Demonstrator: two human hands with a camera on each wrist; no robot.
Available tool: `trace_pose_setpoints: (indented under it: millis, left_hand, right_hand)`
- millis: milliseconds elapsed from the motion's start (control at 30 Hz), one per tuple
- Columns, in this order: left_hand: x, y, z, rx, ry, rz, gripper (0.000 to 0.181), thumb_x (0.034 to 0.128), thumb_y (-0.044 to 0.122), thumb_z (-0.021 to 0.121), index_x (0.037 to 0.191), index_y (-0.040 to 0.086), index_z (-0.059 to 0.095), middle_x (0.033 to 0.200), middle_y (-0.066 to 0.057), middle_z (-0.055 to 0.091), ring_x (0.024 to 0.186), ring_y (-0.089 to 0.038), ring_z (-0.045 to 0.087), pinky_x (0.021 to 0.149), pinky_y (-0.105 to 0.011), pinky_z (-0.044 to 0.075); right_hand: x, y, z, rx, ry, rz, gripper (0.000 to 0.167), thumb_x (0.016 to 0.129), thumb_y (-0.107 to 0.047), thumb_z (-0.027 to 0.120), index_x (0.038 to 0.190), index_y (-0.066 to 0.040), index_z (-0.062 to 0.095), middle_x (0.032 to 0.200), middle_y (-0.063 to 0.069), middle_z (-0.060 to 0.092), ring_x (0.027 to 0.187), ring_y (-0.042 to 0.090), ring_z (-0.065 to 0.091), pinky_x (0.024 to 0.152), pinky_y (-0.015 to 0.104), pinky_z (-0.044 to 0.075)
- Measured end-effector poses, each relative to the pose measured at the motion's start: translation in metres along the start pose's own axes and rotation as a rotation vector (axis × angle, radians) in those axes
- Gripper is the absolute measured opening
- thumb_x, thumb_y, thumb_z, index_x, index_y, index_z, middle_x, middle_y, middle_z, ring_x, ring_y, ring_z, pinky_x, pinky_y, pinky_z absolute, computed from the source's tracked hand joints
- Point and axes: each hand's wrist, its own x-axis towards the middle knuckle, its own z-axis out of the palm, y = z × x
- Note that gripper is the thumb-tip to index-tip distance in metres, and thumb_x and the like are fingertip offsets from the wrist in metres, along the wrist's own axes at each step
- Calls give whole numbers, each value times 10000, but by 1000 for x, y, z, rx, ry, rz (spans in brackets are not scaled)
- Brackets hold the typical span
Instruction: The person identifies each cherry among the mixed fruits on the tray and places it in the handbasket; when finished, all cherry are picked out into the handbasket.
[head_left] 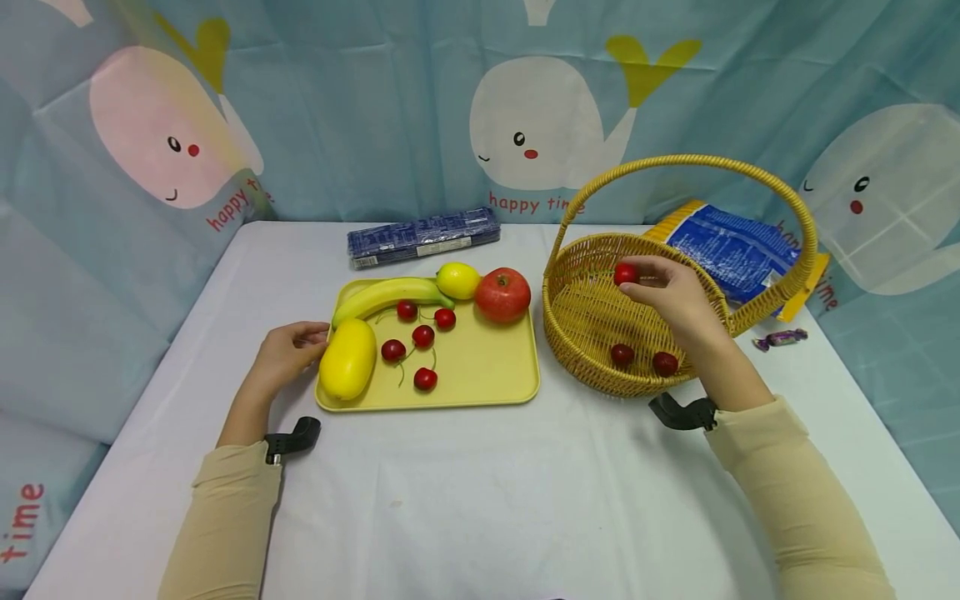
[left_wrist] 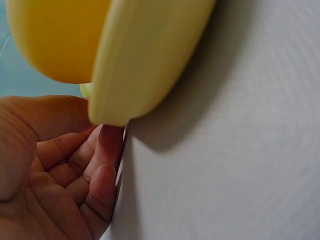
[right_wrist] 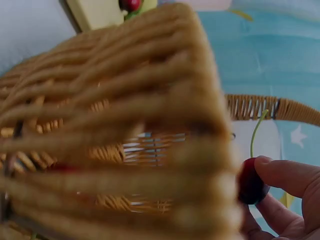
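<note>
My right hand point(head_left: 678, 300) pinches a red cherry point(head_left: 626, 273) between thumb and fingertips over the wicker basket point(head_left: 558, 333); the right wrist view shows this cherry point(right_wrist: 252, 182) with its green stem upward. Two cherries point(head_left: 622, 355) lie in the basket's near part. At the left edge of the yellow tray point(head_left: 480, 383), my left hand point(head_left: 288, 358) grips the rim with thumb and fingers, as the left wrist view also shows at the tray's corner point(left_wrist: 145, 60). A yellow oval fruit point(head_left: 348, 359) lies on the tray beside that hand.
On the tray are a banana point(head_left: 390, 295), a lemon point(head_left: 458, 281), a red apple point(head_left: 502, 295) and several cherries point(head_left: 423, 337). Behind it lies a dark blue packet point(head_left: 423, 237). A blue-yellow bag point(head_left: 738, 250) and a purple candy point(head_left: 781, 338) lie right of the basket, whose handle point(head_left: 686, 160) arches high.
</note>
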Motion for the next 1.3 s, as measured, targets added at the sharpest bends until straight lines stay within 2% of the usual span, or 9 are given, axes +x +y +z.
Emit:
trace_pose_setpoints:
  millis: [267, 500, 800, 1300]
  left_hand:
    - [0, 1, 0, -2, 1, 13, 403, 924, 162, 549, 1264, -48, 502, 1047, -201, 554, 839, -256, 508, 615, -182, 449]
    - [-1, 1, -1, -8, 4, 43, 396, 915, 130, 550, 1254, -69, 503, 1045, -212, 558, 844, -247, 514, 615, -167, 439]
    - [-1, 1, -1, -10, -3, 21, 399, 923, 150, 546, 1261, -58, 501, 1052, -205, 550, 844, -245, 503, 617, -167, 440]
    - [0, -1, 1, -5, 6, 13, 391, 924, 159, 549, 1257, -43, 511, 1038, -190, 551, 841, -239, 490, 615, -153, 431]
  right_hand:
    - [5, 10, -9, -35, 41, 25, 501, 883, -248, 625, 1334, -96, 468, 1249, 78, 474, 1112, 196, 461, 967, 393, 364]
    - [8, 17, -13, -46, 67, 57, 516, 881, -252, 627, 1341, -90, 458, 1256, 67, 459, 1070, 156, 469, 892, 296, 405]
    - [9, 24, -16, -45, 65, 74, 513, 887, -214, 620, 1344, -60, 444, 1222, 73, 462, 1015, 142, 488, 804, 178, 461]
    - [11, 33, -17, -40, 81, 78, 486, 893, -169, 607, 1332, -36, 446, 1183, 71, 464, 978, 128, 497, 916, 333, 450]
